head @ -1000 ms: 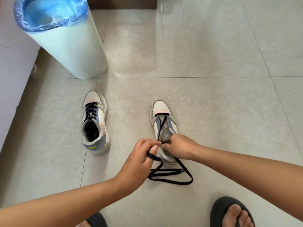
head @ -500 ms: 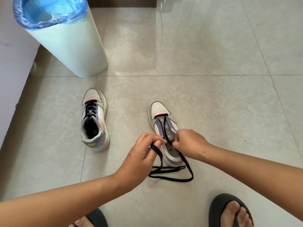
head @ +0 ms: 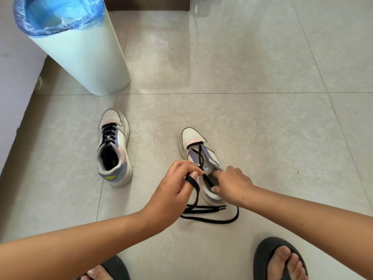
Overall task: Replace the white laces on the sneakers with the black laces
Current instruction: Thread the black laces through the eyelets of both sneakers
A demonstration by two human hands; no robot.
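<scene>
Two white sneakers with pink and lilac panels stand on the tiled floor, toes pointing away from me. The left sneaker (head: 114,147) is laced with a black lace and stands apart. The right sneaker (head: 196,146) has a black lace (head: 210,214) through its lowest eyelets, crossed once over the tongue; the slack lies looped on the floor behind its heel. My left hand (head: 177,182) pinches one strand of that lace at the shoe's left side. My right hand (head: 232,183) grips the shoe's collar, with the other strand running under its fingers.
A white bin (head: 80,55) with a blue liner stands at the back left, beside a pale wall (head: 12,98). My feet in dark sandals (head: 280,259) are at the bottom edge. No white laces are in view.
My right hand has moved from the lace near the tongue down onto the shoe's collar. The lace now crosses over the tongue. My left hand keeps its pinch on the strand.
</scene>
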